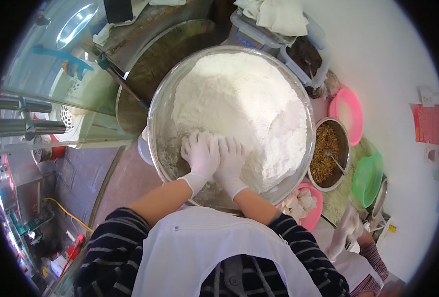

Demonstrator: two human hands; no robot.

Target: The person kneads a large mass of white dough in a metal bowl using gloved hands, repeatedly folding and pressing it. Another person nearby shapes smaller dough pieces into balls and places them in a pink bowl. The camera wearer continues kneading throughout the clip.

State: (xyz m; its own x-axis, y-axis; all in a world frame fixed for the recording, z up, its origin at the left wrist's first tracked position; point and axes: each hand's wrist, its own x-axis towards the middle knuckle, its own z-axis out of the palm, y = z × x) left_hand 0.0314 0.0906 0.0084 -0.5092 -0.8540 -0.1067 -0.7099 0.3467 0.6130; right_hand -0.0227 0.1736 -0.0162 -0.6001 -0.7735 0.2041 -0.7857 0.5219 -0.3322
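Note:
In front of me stands a large round metal bowl (305,92) with a broad mound of white flour (256,85) in it. Thin white gloves cover both hands, which press down side by side near the bowl's close edge. Under my left hand (201,156) a pale lump of dough (184,147) shows at the outer side, and the fingers curl over it. My right hand (230,161) touches the left and has its fingertips bent down into the flour. What lies beneath the right palm is hidden. Sticky floury residue coats the bowl's left inner wall.
To the right are a metal bowl of brown crumbly filling (325,152) with a spoon, pink basins (357,118), a green basin (368,178) and white pieces (299,203). A co-worker's gloved hand (346,226) is at lower right. Behind left stands a large round vessel (134,100).

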